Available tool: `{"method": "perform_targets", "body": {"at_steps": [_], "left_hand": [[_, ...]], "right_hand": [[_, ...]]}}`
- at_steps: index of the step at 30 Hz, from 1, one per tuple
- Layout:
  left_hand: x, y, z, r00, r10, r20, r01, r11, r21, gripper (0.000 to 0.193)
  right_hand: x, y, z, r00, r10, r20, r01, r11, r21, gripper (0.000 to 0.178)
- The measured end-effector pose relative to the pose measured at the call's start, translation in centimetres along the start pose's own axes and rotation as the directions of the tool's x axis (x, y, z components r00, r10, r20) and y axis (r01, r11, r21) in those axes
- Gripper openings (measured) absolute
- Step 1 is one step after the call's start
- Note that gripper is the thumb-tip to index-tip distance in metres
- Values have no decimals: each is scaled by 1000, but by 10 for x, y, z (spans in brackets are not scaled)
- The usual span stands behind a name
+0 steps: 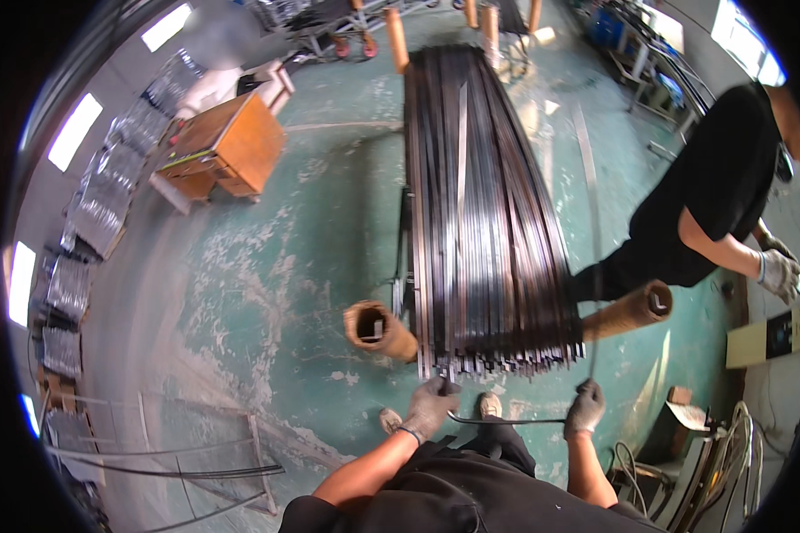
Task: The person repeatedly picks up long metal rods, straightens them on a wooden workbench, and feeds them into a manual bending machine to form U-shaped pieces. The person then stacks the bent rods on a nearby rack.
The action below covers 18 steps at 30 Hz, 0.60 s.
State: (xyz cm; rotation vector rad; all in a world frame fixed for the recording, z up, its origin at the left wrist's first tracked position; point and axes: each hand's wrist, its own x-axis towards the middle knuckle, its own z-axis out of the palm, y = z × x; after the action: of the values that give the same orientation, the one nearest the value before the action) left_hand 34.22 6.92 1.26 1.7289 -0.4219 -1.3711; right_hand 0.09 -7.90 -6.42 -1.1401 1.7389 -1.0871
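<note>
A long stack of dark, narrow metal strips (484, 213) runs away from me, with its uneven ends towards my body. My left hand (430, 409), in a grey work glove, is closed at the near left end of the stack. Off the stack's near right corner, my right hand (585, 409), gloved too, is closed. A thin dark band (511, 421), curved at its left end, spans between my two hands. Above my right hand a long thin strip (588, 178) stretches far forward, blurred near the hand. Whether the band and this strip are one piece I cannot tell.
Brown cardboard-like tubes (382, 330) stand around the stack's corners, one (627, 311) leaning right. A co-worker (707, 191) in black with gloves stands at the right. A wooden desk (222, 147) is at the left; cables and equipment (720, 462) lie near right.
</note>
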Motion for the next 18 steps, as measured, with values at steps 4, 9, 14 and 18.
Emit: {"method": "perform_targets", "body": {"at_steps": [4,9,14,18], "left_hand": [[-55,16,-75,951,273,146,-249,955,-164,19],[-117,62,-229,879,466,99,-448,880,-157,9],[-140,78,-367,870,464,-168,-485,866,-122,10],[-109,51,-463,859,371,-354,-384,923,34,9]], "right_hand": [[-41,-67,8,983,-163,-84,168,985,47,43],[-177,-218,93,933,-359,-31,354,897,266,36],[-310,-309,189,870,-473,138,410,850,329,26],[-361,-321,290,819,-499,284,372,838,399,21]]}}
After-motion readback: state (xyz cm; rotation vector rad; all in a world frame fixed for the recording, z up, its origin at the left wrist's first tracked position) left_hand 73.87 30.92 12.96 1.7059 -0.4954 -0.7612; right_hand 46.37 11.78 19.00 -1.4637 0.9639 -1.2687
